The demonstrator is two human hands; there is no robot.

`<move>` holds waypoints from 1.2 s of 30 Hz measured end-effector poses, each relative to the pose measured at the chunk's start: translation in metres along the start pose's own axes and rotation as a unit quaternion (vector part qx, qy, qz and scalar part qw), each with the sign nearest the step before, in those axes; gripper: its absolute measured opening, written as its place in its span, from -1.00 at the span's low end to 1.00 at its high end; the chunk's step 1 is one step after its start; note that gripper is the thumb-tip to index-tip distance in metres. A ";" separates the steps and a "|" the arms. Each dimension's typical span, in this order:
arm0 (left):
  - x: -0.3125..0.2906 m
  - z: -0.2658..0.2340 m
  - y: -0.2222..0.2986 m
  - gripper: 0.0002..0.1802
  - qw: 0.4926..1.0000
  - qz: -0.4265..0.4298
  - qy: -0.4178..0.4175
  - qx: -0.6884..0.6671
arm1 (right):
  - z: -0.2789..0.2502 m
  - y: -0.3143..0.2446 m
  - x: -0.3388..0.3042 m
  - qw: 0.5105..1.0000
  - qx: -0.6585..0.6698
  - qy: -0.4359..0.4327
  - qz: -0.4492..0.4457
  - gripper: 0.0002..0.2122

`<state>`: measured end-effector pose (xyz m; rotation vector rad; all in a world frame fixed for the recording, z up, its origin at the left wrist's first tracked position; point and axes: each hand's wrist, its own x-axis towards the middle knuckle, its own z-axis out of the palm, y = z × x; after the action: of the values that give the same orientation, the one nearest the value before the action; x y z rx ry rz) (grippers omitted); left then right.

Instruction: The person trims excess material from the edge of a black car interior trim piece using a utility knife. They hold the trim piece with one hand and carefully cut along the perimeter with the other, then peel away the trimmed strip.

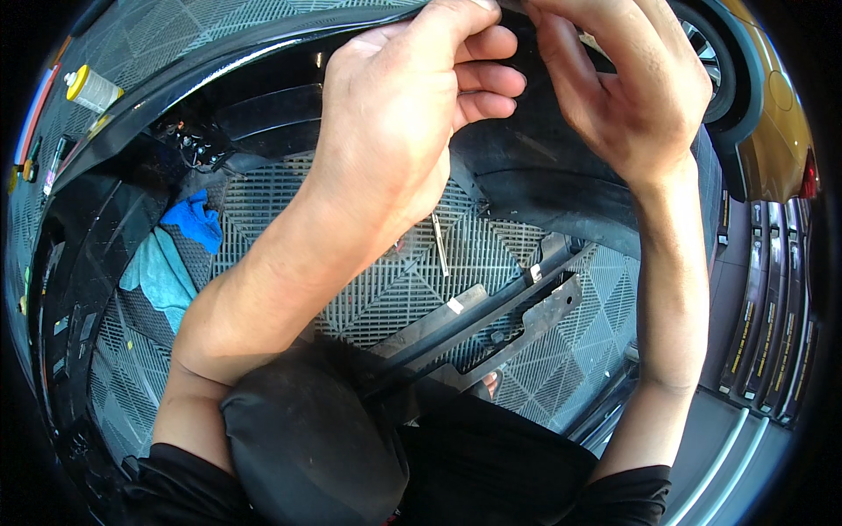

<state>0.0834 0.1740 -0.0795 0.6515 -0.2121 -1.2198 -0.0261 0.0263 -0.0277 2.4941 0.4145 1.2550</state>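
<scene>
At the top edge of the head view, my left hand (390, 114) has its thumb and index finger brought together, the other fingers loosely curled. Close to its right, my right hand (627, 83) is also closed in a pinch, its fingertips partly cut off by the picture's edge. Whatever the two hands pinch cannot be made out. Both are raised at the glossy rim of a large curved black car bumper (263, 114), which arches around me.
A blue cloth (195, 221) and a teal cloth (164, 273) lie at left. A thin metal tool (439, 244) rests on the grid floor (377, 307) near a long black bracket (517, 320). A yellow-topped bottle (92, 88) stands far left; a gold car (781, 114) is at right.
</scene>
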 end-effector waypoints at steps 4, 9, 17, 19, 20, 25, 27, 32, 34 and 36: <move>0.000 0.009 0.002 -0.78 0.998 -0.014 0.056 0.017 | -0.005 0.001 0.002 0.999 -0.012 -0.036 -0.008 -0.79; 0.000 0.002 0.002 -0.77 1.000 -0.006 0.016 0.010 | -0.015 -0.009 0.010 0.998 -0.035 -0.056 -0.015 -0.77; 0.000 0.000 -0.001 -0.77 1.000 0.008 -0.007 0.005 | -0.011 -0.011 0.011 0.999 -0.002 -0.030 -0.010 -0.77; 0.000 -0.001 0.000 -0.77 1.000 0.011 -0.009 0.005 | -0.010 -0.010 0.011 0.999 0.009 -0.035 0.004 -0.77; 0.001 -0.001 0.000 -0.77 1.000 0.012 -0.009 0.005 | -0.009 -0.009 0.010 0.999 0.016 -0.038 0.013 -0.77; 0.000 -0.002 -0.001 -0.77 1.000 0.014 -0.018 0.004 | -0.004 -0.001 0.007 0.999 0.037 -0.034 0.007 -0.77; 0.001 -0.002 -0.001 -0.77 1.000 0.014 -0.020 0.004 | -0.006 -0.007 0.015 0.999 0.041 -0.024 0.000 -0.77; 0.000 -0.003 -0.001 -0.76 1.000 0.012 -0.027 0.004 | -0.012 -0.004 0.021 0.997 0.006 -0.061 -0.045 -0.78; 0.000 -0.003 -0.001 -0.76 1.000 0.012 -0.027 0.005 | -0.012 -0.003 0.020 0.997 0.009 -0.067 -0.042 -0.79; 0.000 -0.004 -0.001 -0.76 1.000 0.013 -0.026 0.004 | -0.011 -0.005 0.017 0.998 0.018 -0.059 -0.019 -0.79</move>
<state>0.0850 0.1751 -0.0832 0.6223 -0.2670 -1.2130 -0.0255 0.0390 -0.0109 2.5613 0.4574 1.0893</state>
